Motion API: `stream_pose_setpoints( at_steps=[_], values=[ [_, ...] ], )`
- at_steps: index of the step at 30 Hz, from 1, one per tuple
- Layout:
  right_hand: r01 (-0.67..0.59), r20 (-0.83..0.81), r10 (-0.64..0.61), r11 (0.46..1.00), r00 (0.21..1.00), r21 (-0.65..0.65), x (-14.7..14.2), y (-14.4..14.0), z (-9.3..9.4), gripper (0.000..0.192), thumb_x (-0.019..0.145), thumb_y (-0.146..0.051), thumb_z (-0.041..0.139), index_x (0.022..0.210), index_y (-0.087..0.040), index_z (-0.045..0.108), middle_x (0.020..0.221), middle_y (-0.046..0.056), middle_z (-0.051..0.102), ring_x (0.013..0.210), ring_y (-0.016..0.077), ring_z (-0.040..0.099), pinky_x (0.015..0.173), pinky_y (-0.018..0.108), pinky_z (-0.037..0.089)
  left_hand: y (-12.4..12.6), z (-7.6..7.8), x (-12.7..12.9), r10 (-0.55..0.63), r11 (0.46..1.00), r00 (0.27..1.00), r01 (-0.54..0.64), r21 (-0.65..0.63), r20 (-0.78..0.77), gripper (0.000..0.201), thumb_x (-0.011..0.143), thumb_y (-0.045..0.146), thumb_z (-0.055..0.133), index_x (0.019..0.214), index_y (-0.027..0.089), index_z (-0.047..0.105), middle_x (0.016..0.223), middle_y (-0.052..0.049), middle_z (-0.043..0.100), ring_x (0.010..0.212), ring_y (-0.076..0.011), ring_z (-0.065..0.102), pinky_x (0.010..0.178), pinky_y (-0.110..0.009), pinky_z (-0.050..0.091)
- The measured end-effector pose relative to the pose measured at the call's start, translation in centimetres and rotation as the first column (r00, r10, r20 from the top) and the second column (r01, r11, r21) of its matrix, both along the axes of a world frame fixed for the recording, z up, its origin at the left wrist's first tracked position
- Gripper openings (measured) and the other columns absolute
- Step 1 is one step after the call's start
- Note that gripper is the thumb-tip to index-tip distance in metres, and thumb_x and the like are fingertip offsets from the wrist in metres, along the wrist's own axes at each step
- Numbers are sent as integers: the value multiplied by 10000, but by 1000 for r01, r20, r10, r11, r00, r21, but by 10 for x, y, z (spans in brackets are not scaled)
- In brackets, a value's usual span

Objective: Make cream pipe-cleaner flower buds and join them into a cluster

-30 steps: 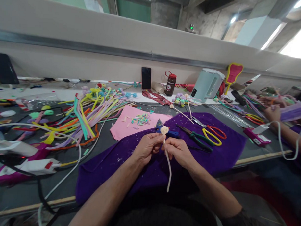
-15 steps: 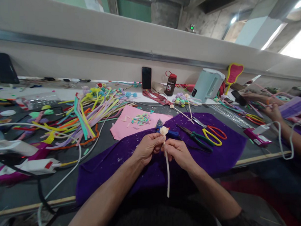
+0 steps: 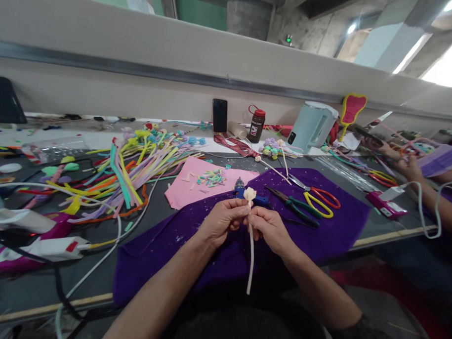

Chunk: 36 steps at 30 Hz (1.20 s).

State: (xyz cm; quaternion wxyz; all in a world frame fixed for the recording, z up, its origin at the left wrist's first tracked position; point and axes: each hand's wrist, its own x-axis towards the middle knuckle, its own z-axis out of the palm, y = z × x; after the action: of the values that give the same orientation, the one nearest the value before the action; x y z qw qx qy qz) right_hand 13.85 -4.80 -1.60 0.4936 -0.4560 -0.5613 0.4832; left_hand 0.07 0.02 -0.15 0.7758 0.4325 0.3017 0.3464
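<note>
Both hands pinched a cream pipe-cleaner flower (image 3: 250,194) above the purple cloth (image 3: 331,232): the left hand (image 3: 222,222) closed on it just under the bud, the right hand (image 3: 270,229) gripping the stem. Scissors (image 3: 316,200) lay at two o'clock, a pink sheet (image 3: 184,188) at ten.

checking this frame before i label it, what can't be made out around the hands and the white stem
Head view only:
- Where the fingertips pinch the white stem: hidden by the left hand and right hand closed around it.
- How the cream bud is attached: too small.
- Blue tool behind the bud: partly covered by it.
- Label on the brown bottle: too small to read.
- Co-worker's hand: arm cut by the right edge.
</note>
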Motion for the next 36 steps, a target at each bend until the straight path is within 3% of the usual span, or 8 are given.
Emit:
stream_pose_setpoints(
  at_steps=[4, 11, 18, 36],
  values=[
    [27, -4, -27, 1000, 1000, -3, 2, 0, 0, 165, 787, -271, 481, 714, -157, 575, 527, -39, 507, 393, 57, 421, 405, 177, 324, -1, 1, 0, -11, 1000, 1000, 11, 13, 16, 217, 677, 298, 664, 777, 110, 621, 551, 13, 510, 376, -6, 295, 356, -151, 152],
    [-15, 102, 11, 999, 995, 42, 2, 0, 1, 169, 793, -244, 461, 705, -154, 573, 497, -43, 493, 401, 60, 420, 423, 179, 322, -1, 1, 2, 23, 999, 1000, -22, 31, -15, 273, 659, 365, 682, 631, 108, 596, 480, 21, 467, 368, -12, 277, 352, -167, 135],
    [-38, 90, 35, 999, 995, 31, -2, 2, 1, 176, 798, -242, 454, 708, -150, 574, 519, -41, 507, 395, 53, 419, 414, 175, 305, -1, -1, 3, 105, 994, 994, -106, 21, 5, 220, 641, 310, 703, 629, 120, 592, 431, 41, 450, 358, -8, 272, 361, -166, 131],
    [-23, 109, 16, 998, 994, 64, 0, 4, -1, 254, 826, -304, 486, 660, -140, 586, 510, -32, 526, 394, 49, 427, 412, 174, 312, -3, 2, 1, 170, 978, 985, -164, 130, -35, 254, 656, 284, 670, 527, 129, 516, 387, 68, 375, 352, -20, 243, 382, -196, 138]
  ],
)
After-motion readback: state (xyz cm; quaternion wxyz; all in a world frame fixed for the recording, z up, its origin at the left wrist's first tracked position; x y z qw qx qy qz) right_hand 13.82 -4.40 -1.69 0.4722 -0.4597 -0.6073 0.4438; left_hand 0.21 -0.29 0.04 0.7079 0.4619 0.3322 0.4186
